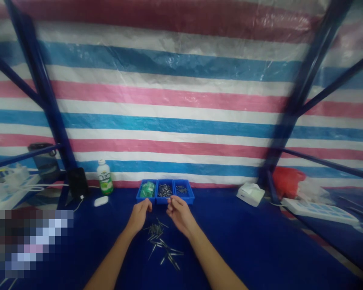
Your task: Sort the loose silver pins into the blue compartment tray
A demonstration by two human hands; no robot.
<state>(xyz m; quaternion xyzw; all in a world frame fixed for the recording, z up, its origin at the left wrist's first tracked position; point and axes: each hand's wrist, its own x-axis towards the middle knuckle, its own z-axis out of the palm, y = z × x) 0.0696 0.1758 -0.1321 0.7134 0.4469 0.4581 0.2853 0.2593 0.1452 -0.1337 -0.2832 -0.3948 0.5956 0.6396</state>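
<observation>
My left hand (139, 216) is closed, its fingers curled in just below the left blue bin (137, 197). My right hand (180, 214) is closed too, thumb and fingertips pinched together in front of the middle bin (164, 202). What either hand holds, if anything, is too small or hidden to tell. Between my forearms lies a loose pile of thin metal pins (155, 230), with longer metal rods (169, 253) nearer to me. The left bin contains a green plastic packet (147, 189). Short metal pieces (165, 190) fill the middle bin, and thin dark pieces (181, 189) lie in the right bin (191, 199).
At the back left stand a white and green bottle (105, 177), a white case (101, 201) and a black device (78, 182) with a cable. A tissue pack (250, 194) and a power strip (319, 210) are at right. Blue frame posts (293, 108) flank the blue tabletop (230, 229).
</observation>
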